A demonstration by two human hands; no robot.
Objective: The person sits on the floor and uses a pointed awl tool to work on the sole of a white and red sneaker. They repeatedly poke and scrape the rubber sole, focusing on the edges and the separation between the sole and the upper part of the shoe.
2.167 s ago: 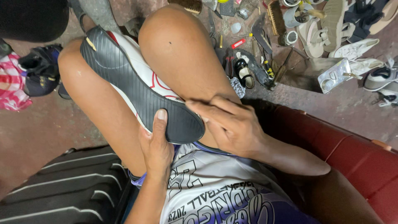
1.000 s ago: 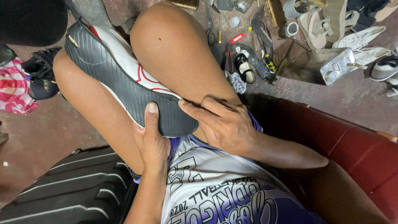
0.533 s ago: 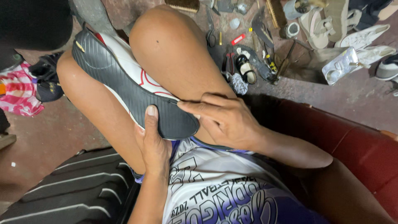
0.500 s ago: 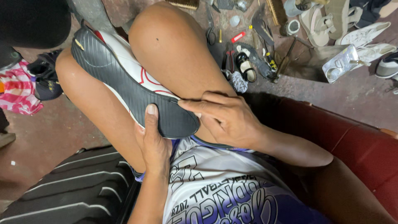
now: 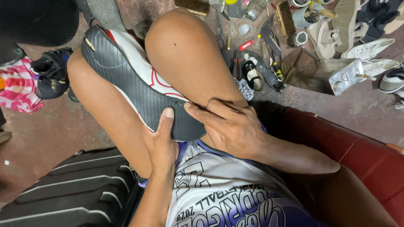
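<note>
I have a shoe (image 5: 139, 90) wedged sole-up between my bare knees, its ribbed black sole facing me and the white upper with red lines pressed against my right thigh. My left hand (image 5: 162, 143) comes up from below with the wrist bent back, closed around the heel end of the sole, thumb laid flat along the ribs and pointing toward the toe. My right hand (image 5: 229, 126) reaches across from the right, forearm resting over my lap, its fingers stretched together and pressing the edge of the sole where it meets the upper. On the floor (image 5: 54, 130) beyond my knees lie scattered tools (image 5: 273, 69), a small black sandal (image 5: 252, 75) and pale shoes (image 5: 366, 50).
</note>
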